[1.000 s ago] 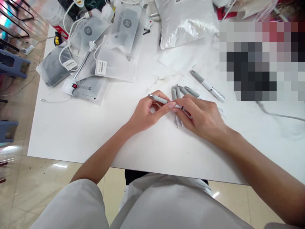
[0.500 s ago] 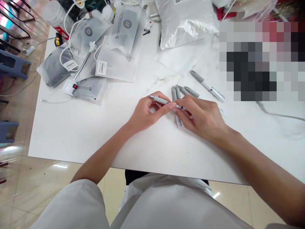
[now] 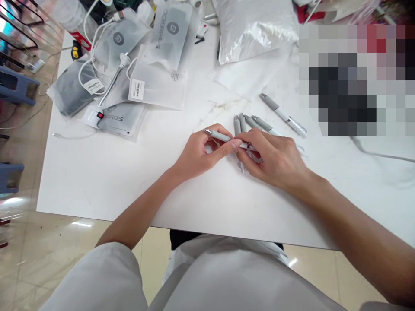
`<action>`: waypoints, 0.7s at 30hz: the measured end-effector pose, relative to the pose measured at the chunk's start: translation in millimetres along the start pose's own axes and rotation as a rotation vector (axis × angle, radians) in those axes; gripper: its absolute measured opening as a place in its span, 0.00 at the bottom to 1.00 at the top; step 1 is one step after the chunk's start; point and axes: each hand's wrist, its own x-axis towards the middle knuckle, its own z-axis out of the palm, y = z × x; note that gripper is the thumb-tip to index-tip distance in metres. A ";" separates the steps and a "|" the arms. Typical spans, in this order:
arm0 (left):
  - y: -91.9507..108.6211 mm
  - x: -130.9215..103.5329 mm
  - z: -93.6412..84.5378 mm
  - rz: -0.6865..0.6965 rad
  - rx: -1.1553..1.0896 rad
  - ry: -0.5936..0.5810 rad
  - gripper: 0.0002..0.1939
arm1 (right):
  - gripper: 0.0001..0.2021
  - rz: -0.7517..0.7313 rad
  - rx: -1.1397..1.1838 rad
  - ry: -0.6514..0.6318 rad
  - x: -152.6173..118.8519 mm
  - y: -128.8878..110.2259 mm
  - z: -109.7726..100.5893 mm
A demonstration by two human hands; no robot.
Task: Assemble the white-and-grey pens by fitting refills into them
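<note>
Between my two hands is a grey and white pen point(image 3: 219, 135), its silver end pointing left. My left hand point(image 3: 202, 151) pinches its barrel between thumb and fingers. At its right end, the thumb and fingertips of my right hand point(image 3: 275, 157) are closed on the same pen, hiding part of it. Several similar pens point(image 3: 237, 124) lie on the table beneath and behind my right hand, partly covered by it. A separate pen point(image 3: 283, 114) rests at a slant farther back on the right.
The white table point(image 3: 129, 181) ends at a front edge near my body. Frosted pouches point(image 3: 170, 36) and a white lamp with a bendable neck point(image 3: 94, 114) lie at the back left. A bulging plastic bag point(image 3: 256, 30) is at the back; a blurred-out patch covers the right.
The view has shifted slightly. Both hands keep their hold on the pen, and slightly more of its white right part shows between them.
</note>
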 end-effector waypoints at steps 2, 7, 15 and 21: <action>-0.2 -0.2 0.1 0.021 0.038 -0.013 0.20 | 0.14 0.003 0.003 -0.016 -1.7 2.0 1.7; -1.3 -0.9 0.9 0.102 0.245 -0.073 0.20 | 0.15 -0.031 0.012 -0.038 -6.7 9.4 8.7; -6.2 -3.1 3.2 0.222 0.422 -0.117 0.16 | 0.14 -0.059 -0.049 -0.113 -5.5 10.6 2.1; -5.7 -2.5 1.7 0.211 0.408 -0.137 0.18 | 0.16 -0.047 -0.051 -0.117 -6.8 10.3 2.9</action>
